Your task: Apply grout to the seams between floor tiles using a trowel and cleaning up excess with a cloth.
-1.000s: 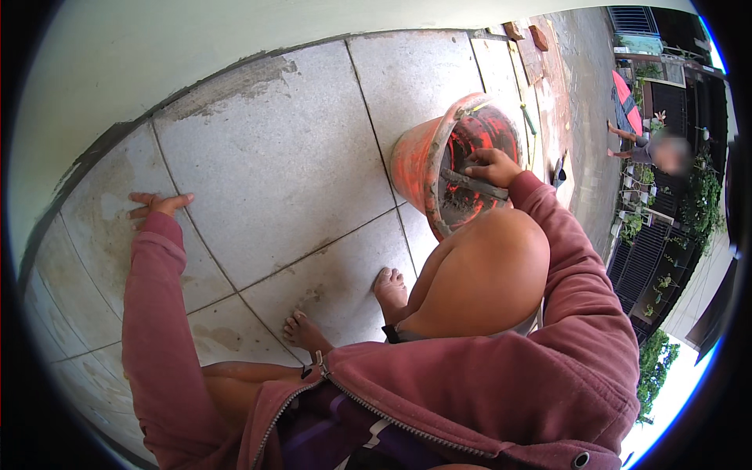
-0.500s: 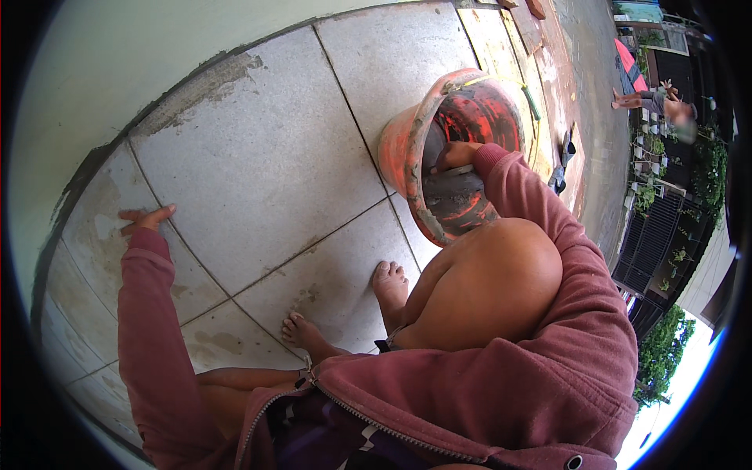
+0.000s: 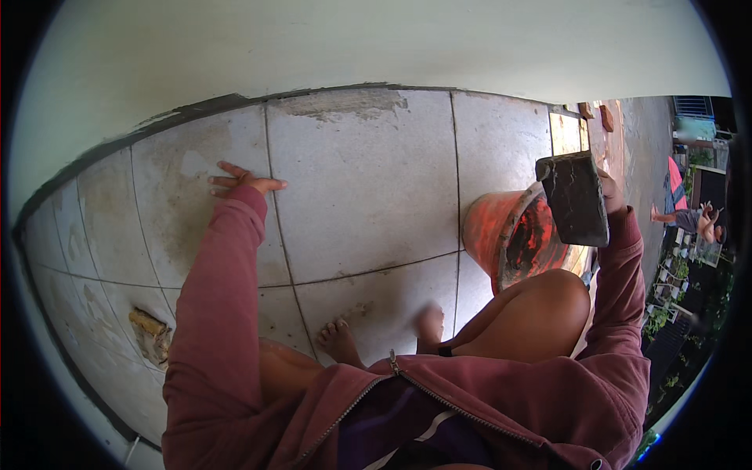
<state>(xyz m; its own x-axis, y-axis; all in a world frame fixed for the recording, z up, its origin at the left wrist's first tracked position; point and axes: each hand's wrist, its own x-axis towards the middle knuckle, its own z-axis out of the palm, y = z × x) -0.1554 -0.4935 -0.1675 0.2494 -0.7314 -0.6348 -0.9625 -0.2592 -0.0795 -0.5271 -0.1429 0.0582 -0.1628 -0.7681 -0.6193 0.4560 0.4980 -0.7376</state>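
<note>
My left hand (image 3: 244, 180) rests spread on the pale floor tiles (image 3: 360, 180), a little out from the smeared bottom of the wall. On the right, my right hand (image 3: 609, 188) grips a dark, flat, roughly rectangular tool (image 3: 572, 202) coated with grey residue; its fingers are partly hidden behind it. The tool is raised over the orange bucket (image 3: 489, 231), whose inside is streaked with dark cement. Both of my bare feet are on the tiles below, between my hands.
A pale wall (image 3: 352, 39) runs along the top. A yellowish, dirty lump (image 3: 151, 333) lies on the lower-left tiles. Reddish bricks (image 3: 605, 117) sit past the wall's end. Farther right are a paved lane, potted plants and another person (image 3: 697, 219).
My right hand has come up out of the bucket with the dark tool. My left hand stays spread on the floor. The view has shifted, showing more wall.
</note>
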